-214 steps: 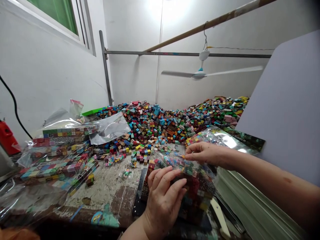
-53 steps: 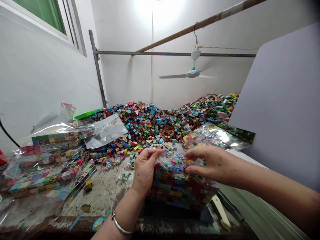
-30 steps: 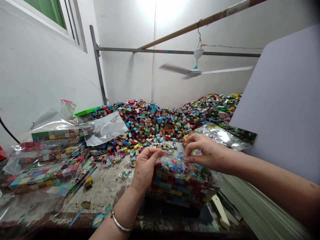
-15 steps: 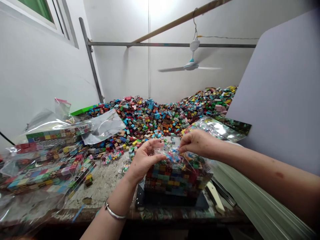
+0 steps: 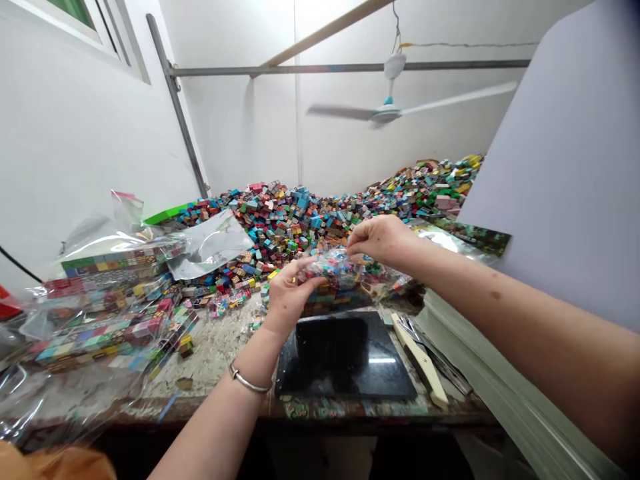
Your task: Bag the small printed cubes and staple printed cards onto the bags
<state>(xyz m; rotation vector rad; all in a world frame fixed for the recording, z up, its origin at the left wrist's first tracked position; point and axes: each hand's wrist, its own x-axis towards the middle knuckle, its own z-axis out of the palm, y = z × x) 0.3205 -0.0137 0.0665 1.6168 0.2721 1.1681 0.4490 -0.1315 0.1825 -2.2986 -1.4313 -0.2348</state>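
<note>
A clear plastic bag of small coloured pieces (image 5: 333, 267) lies between my hands, over a block of colourful cubes (image 5: 333, 300) behind the black plate. My left hand (image 5: 290, 293), with a silver bangle on its wrist, has its thumb and fingers around the bag's left side. At the bag's upper right, my right hand (image 5: 380, 240) is pinched on its plastic edge. The black glossy plate (image 5: 345, 353) lies bare near the table's front edge.
Loose cubes (image 5: 280, 220) are heaped along the wall. Bagged cube blocks (image 5: 100, 333) fill the left. A cream-handled tool (image 5: 420, 360) and plastic sheets (image 5: 480, 367) lie right. A fan (image 5: 387, 113) hangs above.
The block has moved back off the black plate, uncovering it. Both hands have moved up and away with the bag. The camera view has shifted slightly.
</note>
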